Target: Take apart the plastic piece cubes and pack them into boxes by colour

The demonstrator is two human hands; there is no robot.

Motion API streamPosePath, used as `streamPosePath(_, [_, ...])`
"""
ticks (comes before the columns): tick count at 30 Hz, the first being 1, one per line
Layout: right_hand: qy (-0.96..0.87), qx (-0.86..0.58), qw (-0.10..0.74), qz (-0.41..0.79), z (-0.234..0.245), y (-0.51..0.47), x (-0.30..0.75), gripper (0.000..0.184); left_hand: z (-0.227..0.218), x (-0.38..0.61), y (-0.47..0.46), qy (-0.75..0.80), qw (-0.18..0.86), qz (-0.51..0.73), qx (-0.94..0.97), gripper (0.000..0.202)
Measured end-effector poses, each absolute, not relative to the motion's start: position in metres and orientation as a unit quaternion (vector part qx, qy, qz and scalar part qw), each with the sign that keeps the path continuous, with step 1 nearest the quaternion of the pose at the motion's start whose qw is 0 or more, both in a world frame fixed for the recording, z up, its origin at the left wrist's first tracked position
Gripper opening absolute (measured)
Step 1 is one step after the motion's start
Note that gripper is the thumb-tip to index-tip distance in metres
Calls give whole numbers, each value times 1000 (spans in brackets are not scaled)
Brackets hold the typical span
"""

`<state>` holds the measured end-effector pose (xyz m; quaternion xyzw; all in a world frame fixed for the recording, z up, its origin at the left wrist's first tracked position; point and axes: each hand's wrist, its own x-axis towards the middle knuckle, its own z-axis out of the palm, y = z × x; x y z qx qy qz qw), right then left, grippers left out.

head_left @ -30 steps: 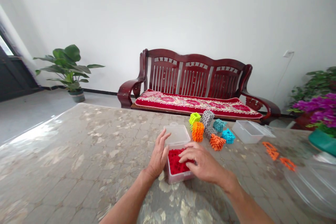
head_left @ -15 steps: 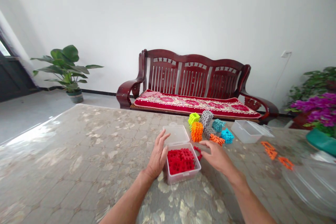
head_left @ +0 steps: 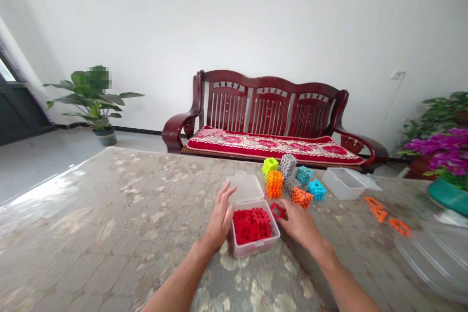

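Note:
A clear plastic box (head_left: 256, 248) stands on the table with its lid folded back, holding a pile of red interlocking plastic pieces (head_left: 252, 224). Along the box's left side lies my left hand (head_left: 220, 214), its fingers stretched out and its thumb at the rim; nothing is in its grasp. To the right of the box, my right hand (head_left: 298, 222) has thumb and fingertips closed on the edge of a red interlocking piece (head_left: 278, 210), low over the table. The fingers hide part of that piece.
Behind my right hand stand built blocks: lime green (head_left: 269, 169), orange (head_left: 274, 184), grey (head_left: 288, 165) and blue (head_left: 316, 189). Farther right are another clear box (head_left: 343, 186), loose orange pieces (head_left: 376, 209) and a clear plastic container (head_left: 435, 253). A wooden bench (head_left: 263, 107) stands beyond the table.
My right hand has moved slightly left and down, and its fingertips have closed on the red piece, which has turned a little. My left hand and the box stay put.

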<state>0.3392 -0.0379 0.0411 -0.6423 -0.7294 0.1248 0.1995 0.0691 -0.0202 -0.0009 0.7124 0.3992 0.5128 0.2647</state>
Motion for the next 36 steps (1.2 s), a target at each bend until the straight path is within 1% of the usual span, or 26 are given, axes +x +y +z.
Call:
streamPosePath(3, [-701,-638,276,162,57,-37,343,44,0,70,-20,398,268,517,709,42])
streamPosePath(5, [-720,-592,308,190,73,-40,341,46,-1,70,-20,397,269,518,709,42])
streamPosePath(6, [-740,-564,307,197,81,-43,338,45,-1,70,-20,397,268,519,708,43])
streamPosePath(9, [-805,-501,256,189,104,-54,328,46,-3,70,-19,398,267,527,702,44])
streamPosePath(13, [-852,-456,204,159,114,-63,318,50,-8,71,-17,399,272,551,681,48])
streamPosePath(16, [-867,-438,183,148,113,-64,315,45,-10,76,-17,392,330,584,629,58])
streamPosePath(19, [-870,-435,179,144,112,-64,313,38,-8,82,-17,382,417,611,554,66])
streamPosePath(22, [-866,-444,187,137,110,-64,310,35,-4,84,-17,375,467,620,507,70])
streamPosePath(29, [-865,-441,192,147,97,-64,305,33,-6,80,-13,402,472,611,491,76])
streamPosePath(33, [-856,-451,202,151,99,-65,304,34,-7,80,-12,396,490,614,475,75])
streamPosePath(36, [-865,-443,189,138,102,-66,300,31,-7,80,-10,401,508,619,445,73])
